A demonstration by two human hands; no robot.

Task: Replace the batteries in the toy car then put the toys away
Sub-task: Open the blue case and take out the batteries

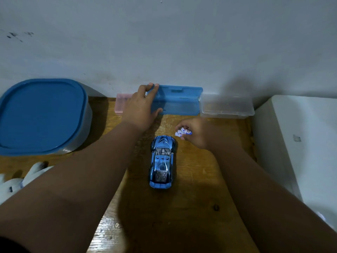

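A shiny blue toy car stands on its wheels in the middle of the wooden table, nose pointing away from me. My right hand is just right of the car's nose, fingers closed around white and blue batteries. My left hand grips the left end of a closed blue plastic case that lies against the wall, thumb on its front and fingers over its top edge.
A pink case lies left of the blue case and a clear case right of it. A large tub with a blue lid stands at far left. A white soft toy lies front left. A white box borders the right.
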